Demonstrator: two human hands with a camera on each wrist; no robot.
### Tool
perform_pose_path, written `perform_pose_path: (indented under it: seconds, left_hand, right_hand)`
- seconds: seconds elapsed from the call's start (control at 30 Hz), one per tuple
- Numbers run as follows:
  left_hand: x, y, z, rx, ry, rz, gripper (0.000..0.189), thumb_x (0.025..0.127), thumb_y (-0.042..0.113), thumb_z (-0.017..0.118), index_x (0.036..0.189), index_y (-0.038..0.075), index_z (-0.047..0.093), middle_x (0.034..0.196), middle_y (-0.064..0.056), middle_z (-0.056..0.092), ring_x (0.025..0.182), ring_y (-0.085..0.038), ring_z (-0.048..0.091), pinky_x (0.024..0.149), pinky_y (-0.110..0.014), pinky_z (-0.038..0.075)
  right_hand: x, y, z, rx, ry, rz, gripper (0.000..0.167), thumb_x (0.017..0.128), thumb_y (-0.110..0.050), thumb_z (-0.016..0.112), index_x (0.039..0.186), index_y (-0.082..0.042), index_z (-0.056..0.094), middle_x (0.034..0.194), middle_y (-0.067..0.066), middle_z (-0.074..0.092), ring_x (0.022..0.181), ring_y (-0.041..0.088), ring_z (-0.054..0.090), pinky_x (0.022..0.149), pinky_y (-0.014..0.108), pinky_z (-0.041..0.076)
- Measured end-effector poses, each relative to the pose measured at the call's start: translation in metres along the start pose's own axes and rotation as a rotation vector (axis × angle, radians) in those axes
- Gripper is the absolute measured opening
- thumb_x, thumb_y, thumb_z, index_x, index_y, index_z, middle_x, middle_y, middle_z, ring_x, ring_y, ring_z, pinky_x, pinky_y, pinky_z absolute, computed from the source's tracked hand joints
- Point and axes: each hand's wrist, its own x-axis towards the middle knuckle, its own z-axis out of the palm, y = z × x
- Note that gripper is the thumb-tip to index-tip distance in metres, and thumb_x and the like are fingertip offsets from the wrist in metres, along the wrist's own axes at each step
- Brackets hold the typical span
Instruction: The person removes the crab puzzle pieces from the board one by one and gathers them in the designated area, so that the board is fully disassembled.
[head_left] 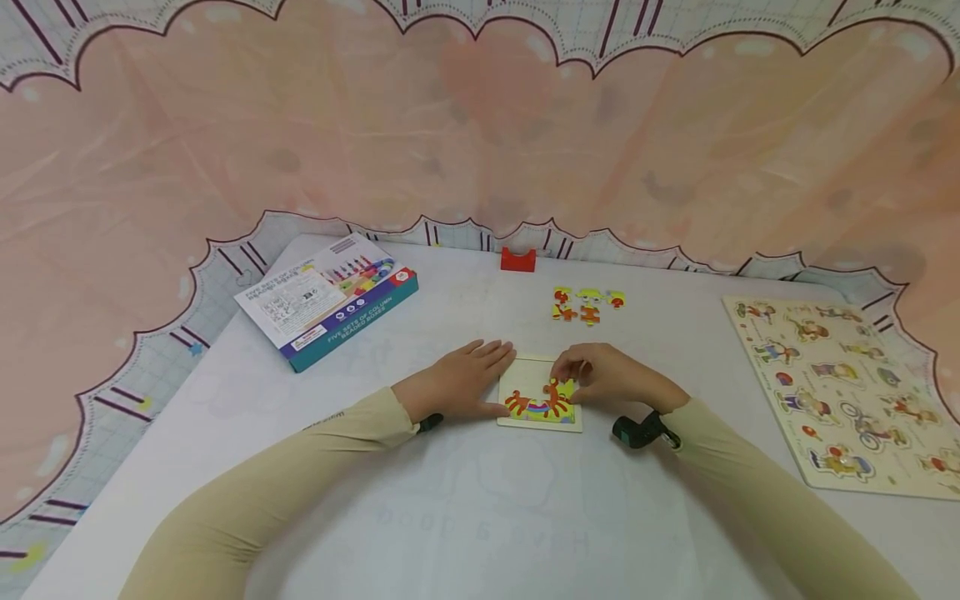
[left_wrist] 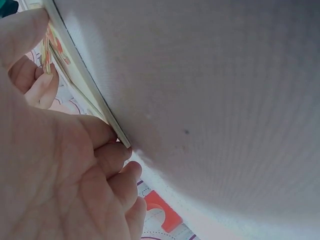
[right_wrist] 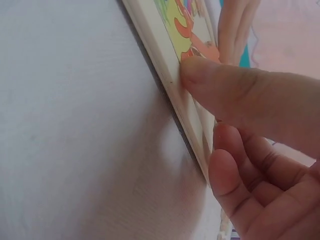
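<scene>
Currently two hands at work over one small puzzle frame (head_left: 538, 428), which lies flat on the white table (head_left: 450, 517) at the centre of the head view, between the hands.

Left hand (head_left: 465, 382): fingers extended and slightly spread, at the left side of the frame; thumb against its near-left corner, fingertips by the far-left one.

Right hand (head_left: 606, 375): thumb and bent fingers pinch one puzzle piece (head_left: 553, 390) at the right of the frame, above the assembled part. The piece is largely covered by the fingers.

Inside the frame: the near part is filled with a picture of an orange animal with a rainbow-striped middle (head_left: 538, 408); the joins are too small for a count. The far-left part shows bare backing.

Loose pieces (head_left: 590, 315): five by my count, in one cluster beyond the frame and slightly right; some sit so close together that the tally is uncertain.

Other items: one red block (head_left: 518, 262) with a notched top, near the far edge; one box (head_left: 352, 329) at left, lettered "FIVE SETS OF COLUMN BEADED BOXES"; one large picture board (head_left: 832, 400) at right, with many figures. Two beige sleeves (head_left: 300, 467); two black wrist devices (head_left: 636, 432), one per wrist.
</scene>
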Motion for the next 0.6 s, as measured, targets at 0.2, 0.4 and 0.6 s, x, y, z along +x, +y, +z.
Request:
perform_pose_path:
  seconds: [0.2, 0.4, 0.6]
  left_hand:
    - [0.0003, 0.0006, -0.0003, 0.003, -0.008, -0.004, 0.090, 0.086, 0.066, 0.045, 0.152, 0.012, 0.014, 0.159, -0.003, 0.016, 0.147, -0.020, 0.014, 0.121, -0.037, 0.013]
    - [-0.0002, 0.0012, -0.0011, -0.009, -0.012, -0.008, 0.090, 0.086, 0.066, 0.046, 0.152, 0.012, 0.015, 0.159, -0.003, 0.016, 0.147, -0.020, 0.014, 0.121, -0.037, 0.013]
    - [-0.0010, 0.0015, -0.0011, -0.006, -0.010, -0.006, 0.090, 0.086, 0.066, 0.046, 0.152, 0.012, 0.014, 0.159, -0.003, 0.016, 0.147, -0.020, 0.014, 0.121, -0.037, 0.013]
  right_hand:
    - [-0.0025, -0.0006, -0.0010, -0.004, 0.010, 0.014, 0.027, 0.074, -0.010, 0.079, 0.099, -0.010, 0.067, 0.091, 0.000, 0.064, 0.083, 0.013, 0.053, 0.075, 0.025, 0.050]
    - [-0.0040, 0.0022, -0.0003, -0.006, 0.017, 0.037, 0.024, 0.075, -0.011, 0.079, 0.096, -0.010, 0.068, 0.087, 0.001, 0.062, 0.080, 0.014, 0.052, 0.070, 0.023, 0.048]
    - [-0.0047, 0.0031, -0.0006, -0.003, 0.022, 0.027, 0.023, 0.074, -0.010, 0.079, 0.094, -0.010, 0.067, 0.086, 0.000, 0.062, 0.079, 0.014, 0.052, 0.068, 0.021, 0.048]
